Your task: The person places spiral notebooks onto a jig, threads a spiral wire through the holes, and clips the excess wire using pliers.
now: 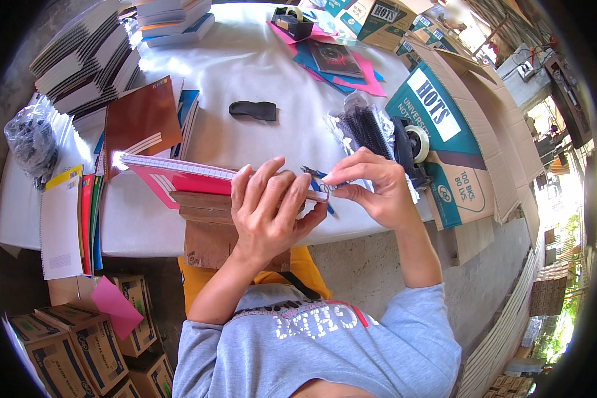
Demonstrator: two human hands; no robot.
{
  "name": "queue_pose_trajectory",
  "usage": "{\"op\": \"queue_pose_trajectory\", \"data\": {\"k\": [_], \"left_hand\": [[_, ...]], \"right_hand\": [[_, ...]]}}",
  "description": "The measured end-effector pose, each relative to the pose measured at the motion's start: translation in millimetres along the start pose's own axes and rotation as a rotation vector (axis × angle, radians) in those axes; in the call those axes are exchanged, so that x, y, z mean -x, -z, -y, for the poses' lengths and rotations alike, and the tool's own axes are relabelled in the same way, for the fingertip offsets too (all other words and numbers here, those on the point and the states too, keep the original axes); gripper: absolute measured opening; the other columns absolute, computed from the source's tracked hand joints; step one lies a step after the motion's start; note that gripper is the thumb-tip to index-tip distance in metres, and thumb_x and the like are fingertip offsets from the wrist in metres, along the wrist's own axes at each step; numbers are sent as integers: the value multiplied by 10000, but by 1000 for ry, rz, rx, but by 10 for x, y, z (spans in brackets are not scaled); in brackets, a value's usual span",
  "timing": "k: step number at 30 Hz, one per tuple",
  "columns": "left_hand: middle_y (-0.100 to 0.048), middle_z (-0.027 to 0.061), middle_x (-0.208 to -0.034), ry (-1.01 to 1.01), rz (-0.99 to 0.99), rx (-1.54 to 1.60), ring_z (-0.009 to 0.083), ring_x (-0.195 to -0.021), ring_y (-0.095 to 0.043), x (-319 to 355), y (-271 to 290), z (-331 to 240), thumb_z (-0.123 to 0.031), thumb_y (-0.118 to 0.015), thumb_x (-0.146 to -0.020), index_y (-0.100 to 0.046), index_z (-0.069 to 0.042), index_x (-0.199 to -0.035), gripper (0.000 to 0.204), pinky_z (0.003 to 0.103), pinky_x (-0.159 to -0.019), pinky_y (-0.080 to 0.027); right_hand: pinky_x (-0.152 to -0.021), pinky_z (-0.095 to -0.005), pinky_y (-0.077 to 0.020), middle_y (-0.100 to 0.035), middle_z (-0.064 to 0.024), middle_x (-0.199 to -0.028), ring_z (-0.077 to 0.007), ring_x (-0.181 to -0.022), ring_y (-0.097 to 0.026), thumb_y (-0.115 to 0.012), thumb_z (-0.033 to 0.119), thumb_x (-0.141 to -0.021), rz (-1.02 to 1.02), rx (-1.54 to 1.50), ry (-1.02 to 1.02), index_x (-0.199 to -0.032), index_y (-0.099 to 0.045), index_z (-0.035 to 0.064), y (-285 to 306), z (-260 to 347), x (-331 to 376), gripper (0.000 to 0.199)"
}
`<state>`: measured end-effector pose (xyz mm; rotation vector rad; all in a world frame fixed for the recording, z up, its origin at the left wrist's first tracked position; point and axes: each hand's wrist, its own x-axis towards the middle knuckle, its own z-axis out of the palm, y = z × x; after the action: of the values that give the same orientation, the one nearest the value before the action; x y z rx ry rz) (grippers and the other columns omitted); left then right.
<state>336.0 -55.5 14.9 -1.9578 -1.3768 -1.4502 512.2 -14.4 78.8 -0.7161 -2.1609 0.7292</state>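
My left hand [266, 207] presses down on a stack of notebook pages with a pink cover [176, 174], which rests on a wooden block [202, 205] at the table's near edge. At the stack's right end, the fingers of my right hand [371, 187] pinch a thin spiral binding wire [325, 188]. Just behind my fingers lie blue-handled pliers [315, 174].
A white table [245, 79] carries stacks of notebooks [89, 63], a brown cover [139, 119], a bag of black spiral coils [365, 129], a black curved piece [253, 110], a tape dispenser [292, 23] and coloured sheets. Cardboard boxes [444, 126] stand right, with more boxes [79, 345] below left.
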Motion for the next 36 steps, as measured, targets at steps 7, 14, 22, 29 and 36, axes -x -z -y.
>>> {"op": "queue_pose_trajectory", "data": {"k": [7, 14, 22, 29, 36], "left_hand": [[-562, -9, -774, -12, 45, 61, 177, -823, -567, -62, 96, 4, -227, -775, -618, -630, -130, -854, 293, 394, -891, -362], [-509, 2, -724, 68, 199, 162, 198, -742, -509, -198, 196, 37, -235, -765, -584, -623, -152, -751, 234, 357, -807, -368], [-495, 1, -707, 84, 182, 145, 193, -737, -508, -202, 227, 9, -282, -775, -560, -588, -155, -674, 253, 337, -773, -346], [-505, -1, -731, 97, 173, 38, 183, -778, -514, -230, 112, 16, -352, -764, -578, -599, -156, -710, 288, 363, -825, -341], [-519, 24, -816, 64, 106, -80, 223, -930, -514, -161, 367, 216, -302, -774, -609, -637, -161, -858, 317, 497, -1041, -209]], "right_hand": [[-721, -293, -469, -671, -64, -854, -186, -805, -608, -718, -11, -667, 103, -61, 2, -901, -720, 93, 36, -47, -65, 256], [-720, -265, -383, -685, -11, -818, -121, -749, -601, -721, 10, -670, 176, 106, 156, -884, -726, 146, 170, 35, -93, 254], [-734, -271, -346, -678, 7, -795, -140, -727, -598, -702, 97, -733, 188, 101, 81, -944, -695, 127, 80, 138, -18, 214], [-613, -316, -395, -635, -29, -706, -205, -607, -576, -636, 131, -806, 176, 419, -10, -1031, -650, 109, 61, 316, -51, 227], [-651, -315, -459, -605, -78, -749, -228, -716, -597, -668, 101, -774, 152, 163, -255, -1276, -482, 134, -3, 328, 54, 536]]}}
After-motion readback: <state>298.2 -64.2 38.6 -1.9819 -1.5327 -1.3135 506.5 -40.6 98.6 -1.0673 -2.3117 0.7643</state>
